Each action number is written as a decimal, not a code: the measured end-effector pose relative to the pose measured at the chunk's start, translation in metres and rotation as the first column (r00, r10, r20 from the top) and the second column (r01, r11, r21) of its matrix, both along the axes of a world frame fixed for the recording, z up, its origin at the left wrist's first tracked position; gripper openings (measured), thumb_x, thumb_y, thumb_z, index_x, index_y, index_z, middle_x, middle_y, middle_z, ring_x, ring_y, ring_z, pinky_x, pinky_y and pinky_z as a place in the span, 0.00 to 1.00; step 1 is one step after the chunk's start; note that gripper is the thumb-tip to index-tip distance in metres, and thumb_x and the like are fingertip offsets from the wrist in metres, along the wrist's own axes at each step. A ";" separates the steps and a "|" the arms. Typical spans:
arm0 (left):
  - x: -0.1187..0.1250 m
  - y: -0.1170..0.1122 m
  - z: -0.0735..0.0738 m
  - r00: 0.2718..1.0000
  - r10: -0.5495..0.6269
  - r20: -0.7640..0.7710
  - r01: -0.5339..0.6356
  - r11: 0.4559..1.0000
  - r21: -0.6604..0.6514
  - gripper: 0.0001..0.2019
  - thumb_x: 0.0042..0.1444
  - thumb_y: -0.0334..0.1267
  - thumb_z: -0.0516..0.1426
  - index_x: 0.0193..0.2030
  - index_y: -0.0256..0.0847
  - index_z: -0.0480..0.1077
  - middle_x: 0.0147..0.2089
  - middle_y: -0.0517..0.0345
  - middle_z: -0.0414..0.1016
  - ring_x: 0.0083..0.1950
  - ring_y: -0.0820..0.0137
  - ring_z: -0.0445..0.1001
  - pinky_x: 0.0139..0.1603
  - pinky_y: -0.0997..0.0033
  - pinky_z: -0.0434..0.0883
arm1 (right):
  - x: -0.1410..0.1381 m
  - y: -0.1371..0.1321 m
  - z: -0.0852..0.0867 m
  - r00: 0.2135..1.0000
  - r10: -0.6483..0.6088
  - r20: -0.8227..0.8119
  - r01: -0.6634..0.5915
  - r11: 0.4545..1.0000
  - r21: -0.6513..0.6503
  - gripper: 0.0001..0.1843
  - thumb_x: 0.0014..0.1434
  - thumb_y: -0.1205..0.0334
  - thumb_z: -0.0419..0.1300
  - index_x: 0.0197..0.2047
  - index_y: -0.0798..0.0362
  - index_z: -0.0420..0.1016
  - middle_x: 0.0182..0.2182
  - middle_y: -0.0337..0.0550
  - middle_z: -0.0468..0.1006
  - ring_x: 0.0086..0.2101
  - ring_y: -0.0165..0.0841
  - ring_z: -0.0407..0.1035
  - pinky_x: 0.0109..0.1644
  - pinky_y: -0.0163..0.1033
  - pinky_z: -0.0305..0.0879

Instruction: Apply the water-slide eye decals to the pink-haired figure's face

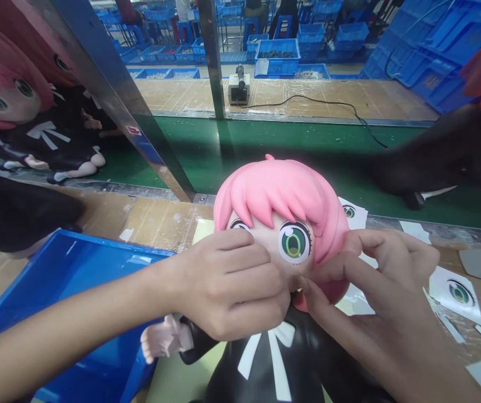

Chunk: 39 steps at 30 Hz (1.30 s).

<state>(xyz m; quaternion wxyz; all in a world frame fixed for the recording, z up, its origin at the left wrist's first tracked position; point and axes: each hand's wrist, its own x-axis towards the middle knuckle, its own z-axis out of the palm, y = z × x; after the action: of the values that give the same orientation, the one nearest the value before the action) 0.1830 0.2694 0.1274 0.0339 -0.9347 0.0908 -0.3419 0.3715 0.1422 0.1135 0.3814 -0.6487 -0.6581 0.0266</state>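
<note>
A doll figure [274, 193] with pink hair, green eyes, a black dress and a white bow faces me in the middle of the view. My left hand [230, 285] is closed in front of the lower face, covering the mouth and part of one eye; whatever its fingers pinch is hidden. At the cheek and chin, my right hand [375, 285] has thumb and forefinger nearly together, with something too small to name at their tips. Its other fingers rest near the hair at the side. The other eye [295, 242] shows fully between the hands.
A blue bin [110, 263] stands at the left. Eye sticker sheets [456, 294] and paper scraps lie at the right. Beyond a metal post [135, 112] runs a green belt [265, 137] carrying more dolls [47, 112]. A small device [239, 87] with a cable sits behind it.
</note>
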 end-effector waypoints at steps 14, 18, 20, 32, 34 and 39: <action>0.003 0.002 0.000 0.998 0.065 -0.008 -0.064 0.996 0.056 0.03 0.61 0.33 0.64 0.38 0.38 0.80 0.30 0.60 0.79 0.28 0.71 0.72 0.26 0.65 0.66 | 0.002 0.003 0.001 1.000 -0.025 0.012 0.025 1.000 0.008 0.12 0.68 0.51 0.57 0.34 0.44 0.70 0.37 0.49 0.67 0.46 0.54 0.59 0.51 0.61 0.51; 0.005 0.002 0.000 0.997 0.081 -0.006 -0.081 0.995 0.061 0.03 0.60 0.35 0.66 0.40 0.39 0.80 0.30 0.62 0.77 0.29 0.72 0.71 0.26 0.66 0.65 | 0.005 -0.002 -0.004 0.995 -0.098 -0.021 0.097 0.995 -0.021 0.10 0.67 0.46 0.55 0.41 0.42 0.69 0.41 0.48 0.69 0.49 0.54 0.60 0.52 0.62 0.55; 0.006 0.003 0.000 0.996 0.091 0.008 -0.091 0.994 0.063 0.04 0.59 0.35 0.67 0.39 0.39 0.80 0.29 0.63 0.75 0.29 0.73 0.71 0.26 0.67 0.63 | 0.008 -0.004 -0.005 0.988 -0.148 -0.051 0.147 0.989 -0.023 0.11 0.67 0.45 0.54 0.45 0.42 0.68 0.44 0.47 0.70 0.50 0.53 0.61 0.51 0.60 0.58; 0.004 0.006 0.001 0.997 0.072 -0.010 -0.071 0.996 0.062 0.04 0.59 0.36 0.67 0.37 0.39 0.78 0.30 0.60 0.76 0.30 0.71 0.70 0.27 0.66 0.65 | 0.028 0.002 -0.008 0.927 0.180 0.329 -0.242 0.957 0.158 0.16 0.66 0.65 0.61 0.56 0.43 0.74 0.46 0.48 0.65 0.41 0.43 0.64 0.43 0.51 0.63; 0.004 0.006 0.000 0.997 0.075 -0.009 -0.074 0.996 0.056 0.03 0.60 0.35 0.66 0.38 0.39 0.78 0.30 0.61 0.75 0.30 0.71 0.70 0.27 0.66 0.65 | 0.030 0.001 -0.010 0.917 0.174 0.358 -0.252 0.950 0.183 0.15 0.65 0.67 0.63 0.54 0.46 0.75 0.47 0.49 0.66 0.42 0.43 0.65 0.43 0.51 0.63; 0.001 0.007 -0.001 0.998 0.064 0.026 -0.065 0.997 0.031 0.06 0.65 0.33 0.60 0.42 0.35 0.78 0.29 0.59 0.74 0.29 0.71 0.71 0.25 0.66 0.64 | 0.032 -0.001 -0.013 0.926 0.154 0.344 -0.233 0.951 0.202 0.15 0.66 0.65 0.61 0.56 0.46 0.73 0.46 0.48 0.67 0.41 0.43 0.65 0.41 0.51 0.63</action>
<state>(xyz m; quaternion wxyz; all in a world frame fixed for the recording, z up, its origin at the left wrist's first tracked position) 0.1844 0.2767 0.1267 0.0611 -0.9321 0.0655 -0.3509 0.4036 0.1410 0.1010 0.3391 -0.5247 -0.7712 -0.1221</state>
